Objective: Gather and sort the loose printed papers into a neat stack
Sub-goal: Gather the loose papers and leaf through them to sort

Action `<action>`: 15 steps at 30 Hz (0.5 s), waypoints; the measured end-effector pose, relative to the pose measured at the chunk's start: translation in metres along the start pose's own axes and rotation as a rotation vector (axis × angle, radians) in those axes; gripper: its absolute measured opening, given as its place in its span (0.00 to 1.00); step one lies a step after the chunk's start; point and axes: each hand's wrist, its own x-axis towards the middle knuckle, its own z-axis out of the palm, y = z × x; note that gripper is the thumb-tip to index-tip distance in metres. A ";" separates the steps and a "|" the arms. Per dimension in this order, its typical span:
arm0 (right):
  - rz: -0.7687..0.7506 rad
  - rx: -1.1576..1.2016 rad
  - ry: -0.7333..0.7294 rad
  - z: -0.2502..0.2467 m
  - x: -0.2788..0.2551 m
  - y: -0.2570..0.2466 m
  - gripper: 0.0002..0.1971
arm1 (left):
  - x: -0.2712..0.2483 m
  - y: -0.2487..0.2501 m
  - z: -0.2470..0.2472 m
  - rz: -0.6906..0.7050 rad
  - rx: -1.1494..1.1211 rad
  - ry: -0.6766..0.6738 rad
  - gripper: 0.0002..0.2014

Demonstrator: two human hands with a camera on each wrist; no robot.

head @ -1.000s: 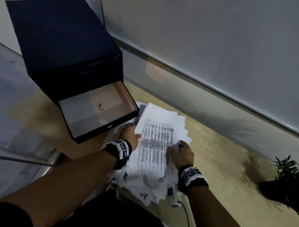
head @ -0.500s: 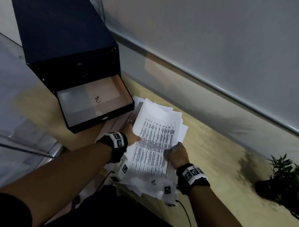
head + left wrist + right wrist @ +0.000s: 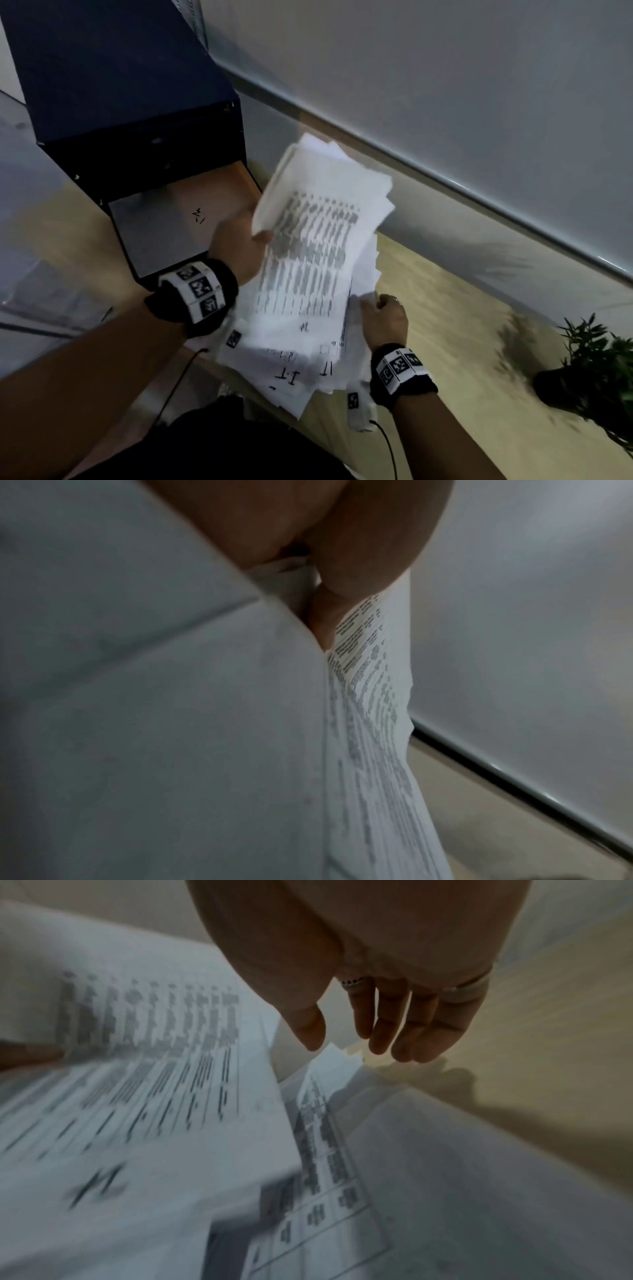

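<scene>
Papers held up at frame centre

The left hand point(image 3: 239, 246) grips the printed papers point(image 3: 318, 246) by their left edge; the right hand point(image 3: 385, 320), fingers loosely extended, holds nothing beside their lower right. The print is too blurred to read.

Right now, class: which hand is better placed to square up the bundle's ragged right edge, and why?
Right. The left hand grips the papers by their left edge; the right hand hangs open beside the uneven right edge, holding nothing.
</scene>
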 end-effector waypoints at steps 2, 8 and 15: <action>-0.017 -0.172 -0.052 0.019 -0.004 -0.011 0.34 | 0.009 0.006 -0.024 0.059 -0.021 0.108 0.21; -0.017 -0.502 -0.084 0.071 -0.041 -0.055 0.60 | 0.026 0.012 -0.065 0.071 -0.044 0.261 0.16; -0.036 -0.433 -0.184 0.090 -0.033 -0.067 0.49 | 0.040 0.013 -0.076 0.080 -0.078 0.267 0.16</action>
